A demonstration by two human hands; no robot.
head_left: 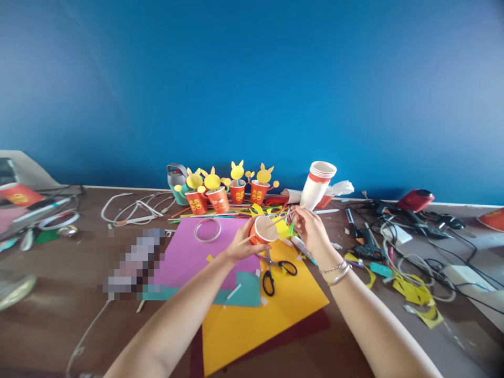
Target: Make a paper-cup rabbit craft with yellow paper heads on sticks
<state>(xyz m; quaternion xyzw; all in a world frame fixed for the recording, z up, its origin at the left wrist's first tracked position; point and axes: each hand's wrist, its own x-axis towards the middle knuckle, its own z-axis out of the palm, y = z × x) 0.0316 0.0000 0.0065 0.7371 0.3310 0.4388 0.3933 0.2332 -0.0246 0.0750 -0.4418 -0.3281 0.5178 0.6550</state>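
Note:
My left hand (239, 244) is wrapped round a red paper cup (258, 239), whose white inside faces up and toward me. Pinched in the fingers of my right hand (310, 230) is a thin wooden stick (284, 216) that runs down into the cup. A pale stick end (246, 240) shows at the cup's left side, by my left fingers; whether it is the same stick I cannot tell. Below the cup, black-handled scissors (269, 282) lie on orange-yellow paper (252, 331). Purple paper (185, 257) and a teal piece (244, 296) lie to the left.
Several red cups with yellow animal-head cutouts (237, 193) stand along the blue wall. A tall stack of white cups (314, 189) leans behind my right hand. Rightward lie a glue gun (370, 241), cables and yellow scraps (413, 291). A tape roll (208, 230) rests on the purple paper.

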